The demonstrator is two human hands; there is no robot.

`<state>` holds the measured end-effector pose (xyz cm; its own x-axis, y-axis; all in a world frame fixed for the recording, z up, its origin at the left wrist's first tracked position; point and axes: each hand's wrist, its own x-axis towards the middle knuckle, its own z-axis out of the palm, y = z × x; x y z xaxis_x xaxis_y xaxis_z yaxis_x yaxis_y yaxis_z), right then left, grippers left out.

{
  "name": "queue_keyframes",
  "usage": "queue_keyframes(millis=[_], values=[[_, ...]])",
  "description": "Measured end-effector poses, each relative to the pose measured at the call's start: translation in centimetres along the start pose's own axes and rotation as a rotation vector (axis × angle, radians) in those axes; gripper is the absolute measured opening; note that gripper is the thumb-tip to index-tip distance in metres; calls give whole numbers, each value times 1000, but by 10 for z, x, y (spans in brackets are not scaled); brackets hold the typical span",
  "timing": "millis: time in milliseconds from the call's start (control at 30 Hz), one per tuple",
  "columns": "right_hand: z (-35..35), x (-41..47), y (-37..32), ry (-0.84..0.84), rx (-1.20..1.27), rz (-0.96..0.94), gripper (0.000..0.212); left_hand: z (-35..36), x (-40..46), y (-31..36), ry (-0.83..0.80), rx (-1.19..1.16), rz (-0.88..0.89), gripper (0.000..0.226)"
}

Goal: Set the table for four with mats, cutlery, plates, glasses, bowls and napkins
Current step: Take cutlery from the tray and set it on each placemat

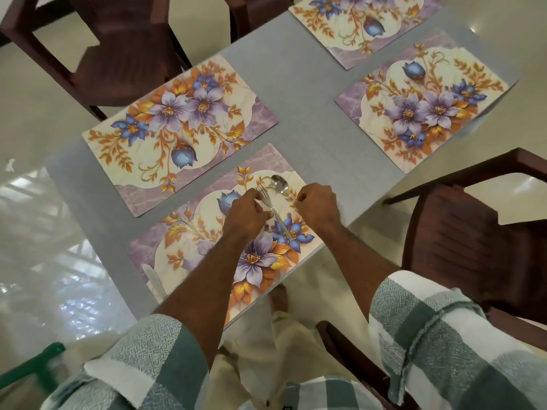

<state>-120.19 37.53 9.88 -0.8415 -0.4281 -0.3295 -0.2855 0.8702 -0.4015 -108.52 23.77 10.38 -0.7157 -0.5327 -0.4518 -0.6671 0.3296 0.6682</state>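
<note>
The spoon (pixel 279 184) and fork (pixel 264 194) between the grips are shiny polished metal. Beneath them lies a smooth, printed mat (pixel 189 232) on a matt grey worktop (pixel 296 84); the chairs (pixel 118 54) are dark wood.

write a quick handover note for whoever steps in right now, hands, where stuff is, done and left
Left hand: fingers curled at the fork, apparently adjusting it.
Right hand: curled beside the spoon; hard to tell if it holds anything.
Fork and spoon lie together on the near mat.
Done: four mats on the table.
Left: cutlery for the other three mats; no plates, glasses, bowls or napkins in view.
</note>
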Motion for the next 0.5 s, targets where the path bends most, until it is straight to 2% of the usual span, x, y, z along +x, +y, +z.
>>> queue_keyframes(millis=[233, 367, 433, 500], values=[[-7, 11, 3, 27, 61, 33, 21, -8, -2, -3, 20, -35, -43, 35], [8, -14, -6, 100, 95, -149, 28, -13, -5, -7, 66, -14, -39, 33], [22, -32, -12, 40, 72, -257, 25, -13, -7, -8, 76, -13, -46, 30], [32, -42, -16, -16, 1, -278, 22, -13, -8, -8, 72, -9, -41, 30]])
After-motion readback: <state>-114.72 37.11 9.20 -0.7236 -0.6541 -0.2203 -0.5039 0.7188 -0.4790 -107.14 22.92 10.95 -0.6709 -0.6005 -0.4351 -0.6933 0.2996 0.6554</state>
